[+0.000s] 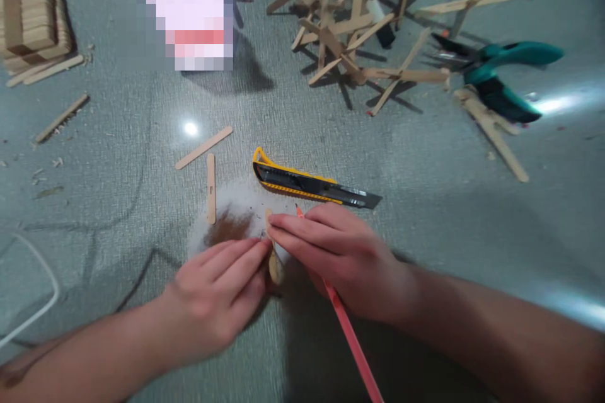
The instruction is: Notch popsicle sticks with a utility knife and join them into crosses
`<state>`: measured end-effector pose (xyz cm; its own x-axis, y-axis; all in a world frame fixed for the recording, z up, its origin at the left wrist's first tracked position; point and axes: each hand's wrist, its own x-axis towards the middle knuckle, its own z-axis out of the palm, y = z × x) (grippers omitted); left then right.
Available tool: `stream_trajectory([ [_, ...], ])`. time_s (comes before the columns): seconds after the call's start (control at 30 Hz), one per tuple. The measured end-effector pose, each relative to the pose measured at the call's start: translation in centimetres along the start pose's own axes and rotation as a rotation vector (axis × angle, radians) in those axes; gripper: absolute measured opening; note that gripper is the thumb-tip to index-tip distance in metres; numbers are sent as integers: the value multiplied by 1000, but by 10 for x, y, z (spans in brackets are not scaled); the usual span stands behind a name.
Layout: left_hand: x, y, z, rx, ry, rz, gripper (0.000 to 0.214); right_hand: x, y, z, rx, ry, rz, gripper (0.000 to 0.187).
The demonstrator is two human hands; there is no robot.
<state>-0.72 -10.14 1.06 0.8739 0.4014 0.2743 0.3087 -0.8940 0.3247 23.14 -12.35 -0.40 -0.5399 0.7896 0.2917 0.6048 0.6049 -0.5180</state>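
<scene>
For good control, the left hand (215, 293) is pinching the stick (275, 269), the right hand (347, 252) steadying it while gripping a pencil (352, 335).

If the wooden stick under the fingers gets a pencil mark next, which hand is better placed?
Probably the right hand: the red pencil runs through it, tip showing near the wooden craft stick. The left hand shows no pencil; it sits at the stick's left side.

Left grip (215, 293) and right grip (347, 258) pinch close together, forearms (104, 340) slanting inward.
</scene>
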Motion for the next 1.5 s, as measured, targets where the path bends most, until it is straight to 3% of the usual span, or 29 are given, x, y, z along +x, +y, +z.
stream_trajectory([
  [0.23, 5, -22, -3, -193, -3, -38, 21, 0, 2, -2, 35, -7, -1, 34],
  [0.63, 2, -13, 2, -132, -6, -104, 37, 1, 2, -1, 70, 17, 7, 25],
  [1.2, 2, -18, -2, -223, 7, -93, 34, 1, 2, -5, 136, 68, -7, 24],
  [1.27, 2, -18, -2, -222, 8, -94, 34, 1, 0, -8, 194, 102, 30, 20],
  [1.5, 1, -18, -2, -225, -2, -94, 32, 2, -5, -9, 562, 225, 369, 18],
])
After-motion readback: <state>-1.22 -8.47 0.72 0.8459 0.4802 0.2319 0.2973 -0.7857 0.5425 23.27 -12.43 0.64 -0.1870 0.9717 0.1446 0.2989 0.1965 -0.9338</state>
